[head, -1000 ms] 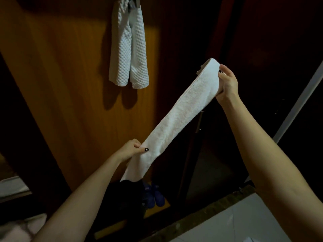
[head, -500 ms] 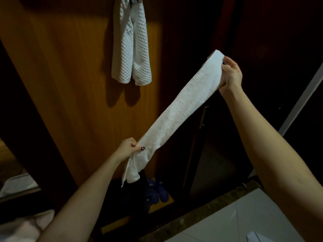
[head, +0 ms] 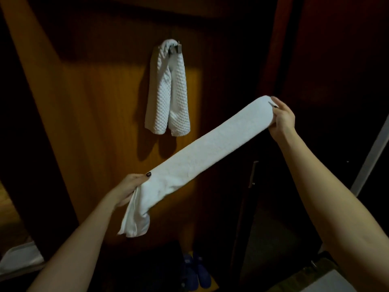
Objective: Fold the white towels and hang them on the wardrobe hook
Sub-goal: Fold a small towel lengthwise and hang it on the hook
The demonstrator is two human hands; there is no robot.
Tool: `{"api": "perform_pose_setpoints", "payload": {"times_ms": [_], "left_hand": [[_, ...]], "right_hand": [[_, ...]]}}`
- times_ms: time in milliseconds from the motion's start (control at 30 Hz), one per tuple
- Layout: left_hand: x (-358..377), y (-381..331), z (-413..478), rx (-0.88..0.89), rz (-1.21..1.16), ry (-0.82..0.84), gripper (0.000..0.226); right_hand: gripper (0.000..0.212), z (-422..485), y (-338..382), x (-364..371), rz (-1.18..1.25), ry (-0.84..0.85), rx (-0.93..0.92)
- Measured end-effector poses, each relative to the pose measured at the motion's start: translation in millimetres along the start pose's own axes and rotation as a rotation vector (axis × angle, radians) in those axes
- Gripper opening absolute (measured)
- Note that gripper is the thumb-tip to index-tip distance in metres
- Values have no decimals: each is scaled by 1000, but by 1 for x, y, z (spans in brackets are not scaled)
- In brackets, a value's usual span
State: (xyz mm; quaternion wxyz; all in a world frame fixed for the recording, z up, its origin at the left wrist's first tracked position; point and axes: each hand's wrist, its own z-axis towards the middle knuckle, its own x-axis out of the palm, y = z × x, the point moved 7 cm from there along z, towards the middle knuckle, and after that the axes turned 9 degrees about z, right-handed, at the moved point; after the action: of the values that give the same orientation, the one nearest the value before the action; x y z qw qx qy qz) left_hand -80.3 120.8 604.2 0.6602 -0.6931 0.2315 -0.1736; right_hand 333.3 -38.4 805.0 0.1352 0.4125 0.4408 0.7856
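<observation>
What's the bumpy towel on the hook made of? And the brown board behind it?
Bumpy white waffle towel: probably cotton cloth, matte, with a dimpled weave. Orange-brown wardrobe panel: wood or wood-look laminate, smooth with streaky grain; can't tell which.

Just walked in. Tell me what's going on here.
A person is holding a long folded white towel stretched in the air between both hands: the left hand grips its lower end, the right hand pinches its upper end. Behind it, a waffle-textured white towel already hangs doubled over the hook on the wooden wardrobe panel. The folded white towel is not yet on the hook.
</observation>
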Motion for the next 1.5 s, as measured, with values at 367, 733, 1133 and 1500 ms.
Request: {"api": "perform_pose_setpoints", "payload": {"times_ms": [367, 733, 1133, 1500], "left_hand": [[-115, -194, 15, 329, 97, -308, 35], [-156, -326, 30, 517, -62, -413, 12], [-179, -373, 84, 448, -231, -526, 18], [-167, -289, 133, 211, -194, -582, 34]], "right_hand": [[52, 49, 35, 97, -103, 272, -89], [60, 128, 90, 210, -10, 356, -125], [59, 203, 46, 270, -48, 367, -19], [52, 198, -80, 239, -75, 399, 337]]}}
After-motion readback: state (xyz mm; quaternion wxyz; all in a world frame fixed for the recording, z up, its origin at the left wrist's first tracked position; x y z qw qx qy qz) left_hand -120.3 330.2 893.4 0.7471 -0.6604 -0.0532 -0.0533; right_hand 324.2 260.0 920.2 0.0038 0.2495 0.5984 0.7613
